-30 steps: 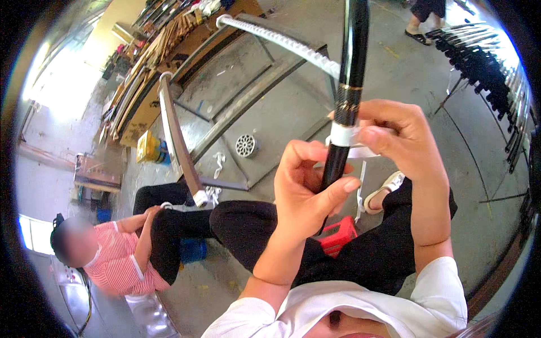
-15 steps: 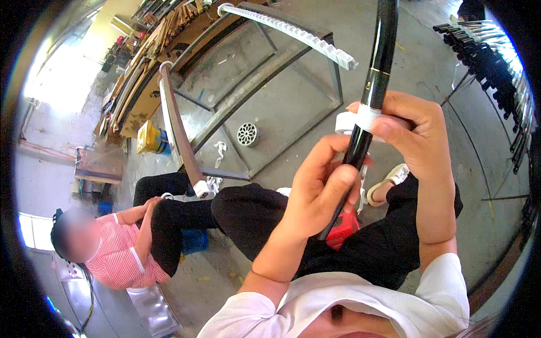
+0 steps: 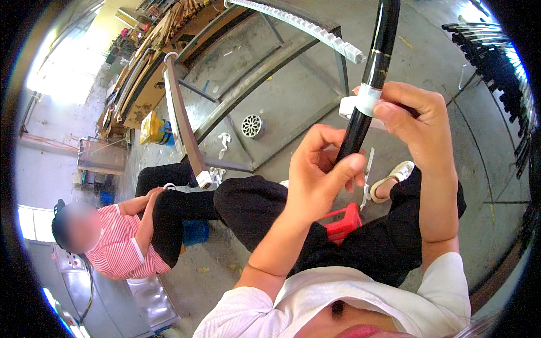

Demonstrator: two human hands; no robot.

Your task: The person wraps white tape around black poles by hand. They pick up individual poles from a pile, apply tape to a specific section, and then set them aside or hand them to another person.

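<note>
A glossy black pole [image 3: 380, 42] with a thin gold ring slants down from the top edge in front of me. My left hand [image 3: 326, 169] is closed round its lower part, and whatever lies below that grip is hidden. Higher up, a band of white tape [image 3: 369, 100] is wrapped round the pole. My right hand [image 3: 414, 115] pinches at this band, thumb in front and fingers behind. A white tape roll [image 3: 347, 107] shows just left of the band, on the pole's far side.
A metal frame [image 3: 265, 84] stands ahead, with a strip of white pieces [image 3: 304, 31] along its top rail. A person [image 3: 121, 236] in a striped shirt sits at left. Many black poles [image 3: 490, 73] lean at right. A red stool [image 3: 344, 222] is beneath me.
The pole's thin lower end, seen below my left hand before, no longer shows there. My left hand has shifted slightly left and up. The white band looks wider on the pole.
</note>
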